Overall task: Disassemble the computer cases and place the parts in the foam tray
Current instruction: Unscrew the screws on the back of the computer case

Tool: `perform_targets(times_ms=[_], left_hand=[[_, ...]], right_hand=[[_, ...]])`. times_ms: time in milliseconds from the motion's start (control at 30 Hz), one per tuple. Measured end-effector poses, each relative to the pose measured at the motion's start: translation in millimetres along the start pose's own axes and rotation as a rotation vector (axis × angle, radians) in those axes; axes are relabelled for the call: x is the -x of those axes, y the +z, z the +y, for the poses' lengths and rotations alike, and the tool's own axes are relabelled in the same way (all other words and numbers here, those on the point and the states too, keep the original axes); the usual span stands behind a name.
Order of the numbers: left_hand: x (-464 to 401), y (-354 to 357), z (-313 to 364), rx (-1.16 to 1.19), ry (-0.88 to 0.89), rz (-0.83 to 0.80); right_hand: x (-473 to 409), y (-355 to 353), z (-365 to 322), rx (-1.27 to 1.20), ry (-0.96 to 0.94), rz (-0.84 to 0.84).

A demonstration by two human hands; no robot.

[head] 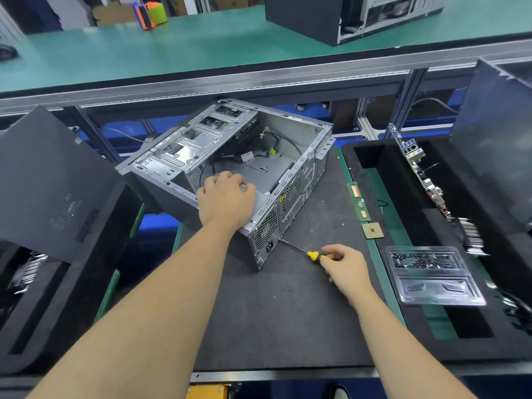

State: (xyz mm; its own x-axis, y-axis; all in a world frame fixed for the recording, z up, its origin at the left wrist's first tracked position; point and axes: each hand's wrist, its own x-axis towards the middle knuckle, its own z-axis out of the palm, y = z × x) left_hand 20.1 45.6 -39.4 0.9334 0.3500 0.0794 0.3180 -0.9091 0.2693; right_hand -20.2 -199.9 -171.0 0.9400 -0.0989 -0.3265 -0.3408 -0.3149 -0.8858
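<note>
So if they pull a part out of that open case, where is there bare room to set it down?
The dark mat lies bare between the two forearms, in front of the open case. The foam tray has an empty slot beside the standing motherboard. It is crowded near the RAM stick, CPU and clear screw tray.

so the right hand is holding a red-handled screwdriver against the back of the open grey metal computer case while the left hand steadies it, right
Not quite: the head view shows a yellow-handled screwdriver, not a red one. The right hand holds it against the back of the open grey metal computer case while the left hand steadies it.
</note>
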Motion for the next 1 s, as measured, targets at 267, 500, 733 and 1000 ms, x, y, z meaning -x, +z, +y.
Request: perform_targets(times_ms=[267, 500, 733, 1000], left_hand=[[-1, 1, -1, -0.006, -0.002, 0.005], [-2, 3, -1, -0.013, 0.003, 0.012], [-2, 3, -2, -0.021, 0.009, 0.012], [-2, 4, 0, -0.079, 0.024, -0.042]], right_hand=[[-1, 3, -10, -0.471, 0.232, 0.088], [-2, -1, -12, -0.274, 0.446, 0.013], [1, 1, -6, -0.329, 0.426, -0.056], [0, 2, -1, -0.231, 0.269, -0.048]])
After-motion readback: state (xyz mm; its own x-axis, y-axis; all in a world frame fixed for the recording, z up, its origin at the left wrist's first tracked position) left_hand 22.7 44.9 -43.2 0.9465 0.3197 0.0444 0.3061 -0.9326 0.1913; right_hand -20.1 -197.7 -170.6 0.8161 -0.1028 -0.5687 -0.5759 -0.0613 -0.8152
